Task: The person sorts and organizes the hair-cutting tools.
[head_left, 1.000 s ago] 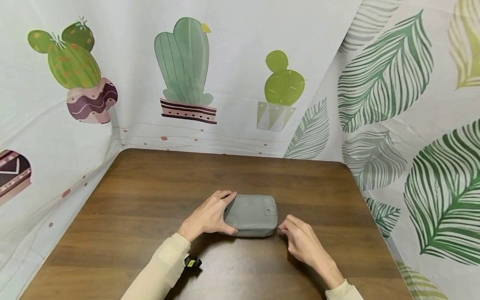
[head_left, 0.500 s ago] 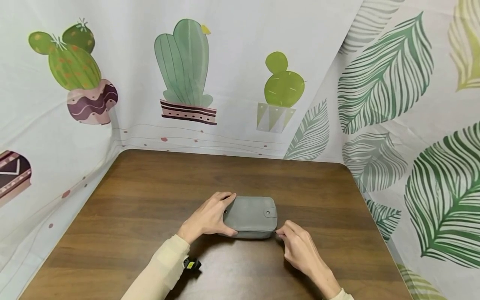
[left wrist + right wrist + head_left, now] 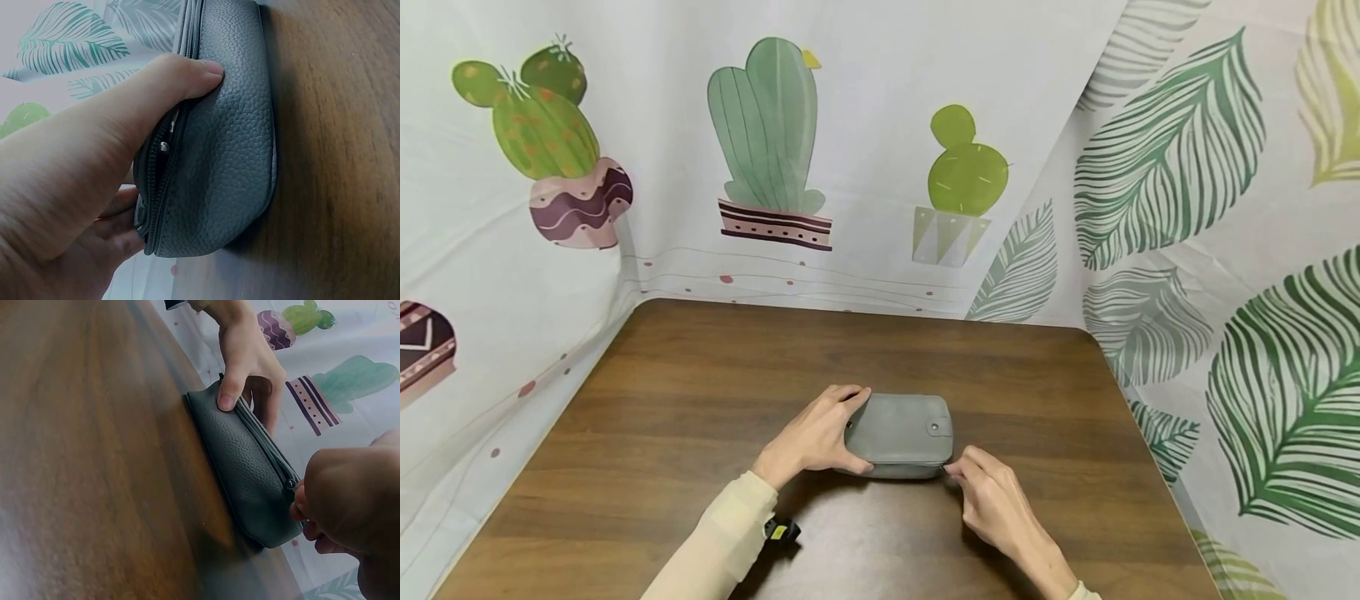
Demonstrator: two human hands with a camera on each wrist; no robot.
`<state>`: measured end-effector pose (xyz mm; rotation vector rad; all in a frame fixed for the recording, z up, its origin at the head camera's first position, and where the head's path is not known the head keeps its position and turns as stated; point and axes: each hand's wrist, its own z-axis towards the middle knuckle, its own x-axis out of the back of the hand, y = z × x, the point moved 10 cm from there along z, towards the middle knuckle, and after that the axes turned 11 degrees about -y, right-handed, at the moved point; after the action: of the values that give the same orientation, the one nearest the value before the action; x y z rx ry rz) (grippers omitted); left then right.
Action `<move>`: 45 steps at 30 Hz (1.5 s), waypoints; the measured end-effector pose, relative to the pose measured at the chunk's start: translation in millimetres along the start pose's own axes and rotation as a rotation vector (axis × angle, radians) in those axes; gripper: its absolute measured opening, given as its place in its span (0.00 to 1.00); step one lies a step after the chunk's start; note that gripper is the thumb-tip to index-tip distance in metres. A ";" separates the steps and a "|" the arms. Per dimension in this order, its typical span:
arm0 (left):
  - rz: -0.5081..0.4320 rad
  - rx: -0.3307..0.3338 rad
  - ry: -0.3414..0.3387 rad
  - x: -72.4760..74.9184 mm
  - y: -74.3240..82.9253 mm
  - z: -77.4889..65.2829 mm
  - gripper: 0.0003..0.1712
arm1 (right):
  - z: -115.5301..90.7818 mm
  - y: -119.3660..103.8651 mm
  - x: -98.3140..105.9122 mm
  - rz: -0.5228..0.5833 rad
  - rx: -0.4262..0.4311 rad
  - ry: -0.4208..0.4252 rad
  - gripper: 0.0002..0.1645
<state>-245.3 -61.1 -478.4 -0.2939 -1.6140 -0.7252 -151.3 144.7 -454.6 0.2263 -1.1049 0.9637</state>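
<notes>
A grey leather-look zip pouch point(image 3: 901, 429) lies on the wooden table, with a snap tab on its top near the right end. My left hand point(image 3: 815, 435) grips its left end, thumb on the front side and fingers over the back. In the left wrist view the zip point(image 3: 164, 175) gapes below that thumb, and a small shiny bit point(image 3: 164, 147) shows in the gap. At the front right corner my right hand point(image 3: 1002, 502) pinches the zipper pull, mostly hidden by the fingertips; the slider point(image 3: 290, 485) shows just beside them in the right wrist view.
The brown wooden table point(image 3: 722, 358) extends around the pouch. A black wrist device point(image 3: 782, 529) with a yellow-green mark sits by the left sleeve. White cloth point(image 3: 880, 167) printed with cacti and leaves hangs behind the table and along its sides.
My right hand has moved left and slightly nearer, following the zip round the pouch's right end to its front corner. The left hand keeps its grip on the left end.
</notes>
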 end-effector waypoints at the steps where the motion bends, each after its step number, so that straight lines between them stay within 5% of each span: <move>1: -0.001 -0.002 0.003 0.4 0.2 0.1 0.71 | 0.2 -0.6 0.0 0.004 0.002 0.001 0.15; 45: -0.010 -0.002 0.010 1.2 -1.1 0.1 0.71 | 23.3 -29.6 -17.6 -0.034 0.097 -0.008 0.10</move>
<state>-246.2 -62.2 -477.6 -0.2836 -1.6063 -0.7344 -146.1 103.8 -449.7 0.3271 -1.0599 0.9872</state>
